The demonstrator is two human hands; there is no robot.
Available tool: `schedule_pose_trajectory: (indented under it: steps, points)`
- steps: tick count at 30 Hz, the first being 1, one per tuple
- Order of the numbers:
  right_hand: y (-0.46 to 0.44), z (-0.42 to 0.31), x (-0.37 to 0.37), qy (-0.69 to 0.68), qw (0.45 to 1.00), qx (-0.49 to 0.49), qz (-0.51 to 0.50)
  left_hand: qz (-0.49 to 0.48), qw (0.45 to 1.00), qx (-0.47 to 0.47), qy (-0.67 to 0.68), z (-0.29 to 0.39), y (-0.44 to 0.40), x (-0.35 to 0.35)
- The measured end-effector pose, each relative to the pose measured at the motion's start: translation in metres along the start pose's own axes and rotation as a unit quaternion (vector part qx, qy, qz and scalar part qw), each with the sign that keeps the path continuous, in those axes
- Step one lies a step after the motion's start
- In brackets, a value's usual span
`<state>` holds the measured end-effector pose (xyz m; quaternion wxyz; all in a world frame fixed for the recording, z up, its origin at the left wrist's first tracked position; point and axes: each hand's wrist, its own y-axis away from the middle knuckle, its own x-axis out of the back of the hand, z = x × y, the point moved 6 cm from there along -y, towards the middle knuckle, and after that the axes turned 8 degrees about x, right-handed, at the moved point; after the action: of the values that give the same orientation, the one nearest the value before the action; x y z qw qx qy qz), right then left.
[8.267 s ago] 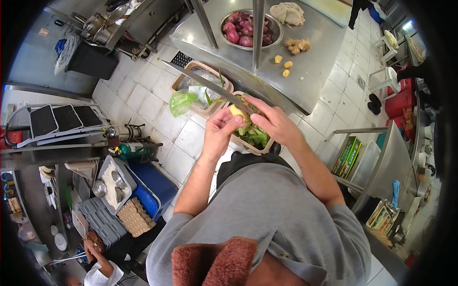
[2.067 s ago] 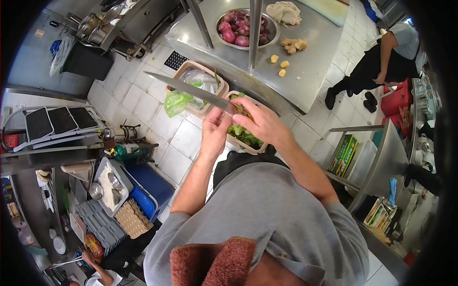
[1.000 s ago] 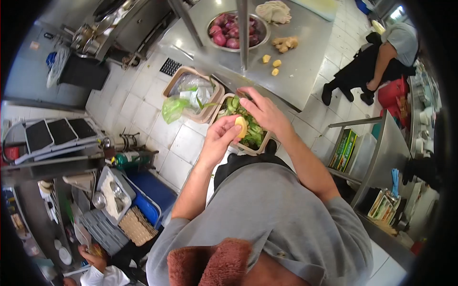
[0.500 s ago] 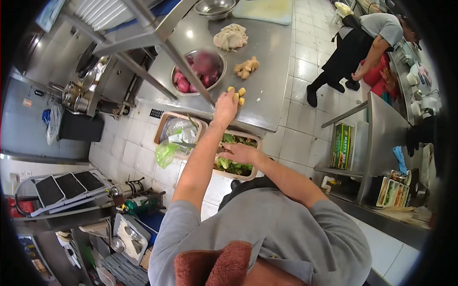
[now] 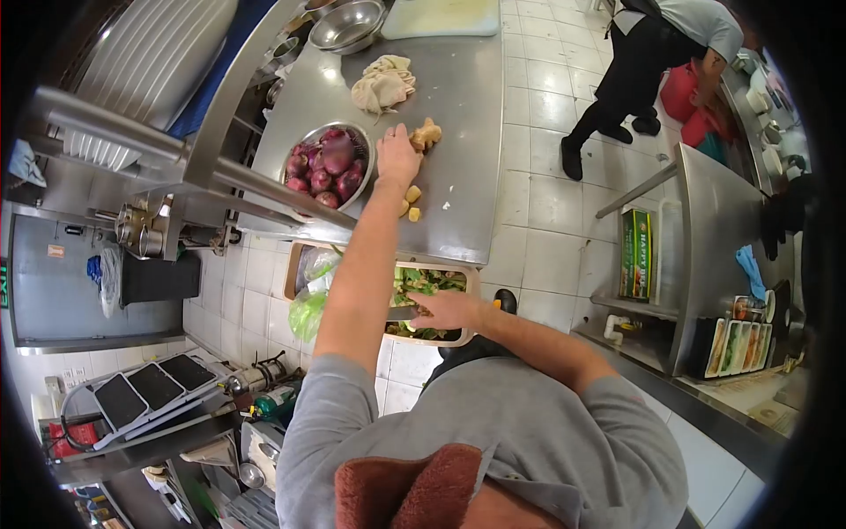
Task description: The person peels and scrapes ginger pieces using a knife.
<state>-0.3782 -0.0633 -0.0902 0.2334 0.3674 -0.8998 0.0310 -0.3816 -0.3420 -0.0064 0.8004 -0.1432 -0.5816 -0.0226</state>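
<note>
My left hand (image 5: 398, 159) reaches across the steel table, fingers extended and slightly apart, against the left side of a knobbly piece of ginger (image 5: 427, 134). Part of the ginger is hidden by that hand. Just below my left wrist lie small peeled yellow pieces (image 5: 414, 214), which look like ginger. A steel bowl of red onions (image 5: 322, 166) stands to the left. My right hand (image 5: 445, 310) is closed round a knife (image 5: 403, 313), mostly covered by the fingers. Its blade points left over a bin of green trimmings (image 5: 427, 280).
A crumpled cloth (image 5: 384, 84), metal bowls (image 5: 346, 25) and a cutting board (image 5: 441, 18) are on the steel table (image 5: 467, 167). A shelf post (image 5: 264, 189) crosses near the onions. A green plastic bag (image 5: 307, 315) hangs at the bins. Another person (image 5: 648, 62) bends at the right.
My left hand has moved from the peeled yellow pieces up to the ginger, leaving those pieces on the table. My right hand stays over the bin with the knife. The view has shifted.
</note>
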Motion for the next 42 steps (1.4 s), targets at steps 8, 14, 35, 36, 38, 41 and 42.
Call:
schedule_pose_trajectory:
  steps: [8, 14, 35, 36, 38, 41, 42]
  points:
    - [0.019, 0.0, 0.011, -0.002, 0.997, -0.064, -0.048, -0.161, 0.975, -0.031, -0.148, 0.0, -0.011, -0.018]
    - [0.016, -0.005, 0.01, -0.048, 0.997, -0.052, -0.035, 0.004, 0.99, -0.077, -0.116, 0.011, 0.001, 0.005]
    - [0.02, -0.066, 0.013, -0.157, 0.975, 0.026, 0.153, 0.031, 0.445, 0.425, 0.788, -0.144, 0.339, 0.034]
    - [0.01, -0.08, 0.006, -0.157, 0.975, 0.034, 0.155, 0.051, 0.472, 0.425, 0.771, -0.138, 0.34, 0.036]
    - [-0.004, -0.108, -0.005, -0.2, 0.968, 0.006, 0.15, 0.069, 0.496, 0.422, 0.756, -0.133, 0.346, 0.038]
    - [-0.005, -0.115, -0.008, -0.247, 0.957, -0.001, 0.15, 0.101, 0.547, 0.338, 0.759, -0.12, 0.34, 0.059]
    - [-0.004, -0.117, -0.006, -0.258, 0.953, 0.028, 0.156, 0.1, 0.545, 0.333, 0.763, -0.12, 0.34, 0.058]
